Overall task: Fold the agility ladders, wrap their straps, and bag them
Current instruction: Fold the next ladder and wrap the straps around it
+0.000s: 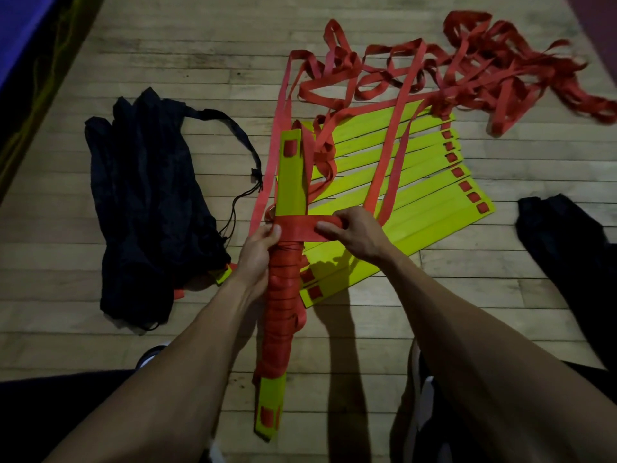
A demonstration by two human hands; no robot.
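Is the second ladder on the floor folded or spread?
Spread: its yellow rungs lie fanned out side by side, and its red straps lie loose, unwrapped.

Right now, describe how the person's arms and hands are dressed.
Both forearms are bare, with no sleeves in view. The left hand and right hand wear no gloves; no rings, watch or wristband show.

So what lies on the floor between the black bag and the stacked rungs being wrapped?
In the head view, bare wooden floor, crossed by the black bag's drawstring and a loose red strap beside the stacked rungs.
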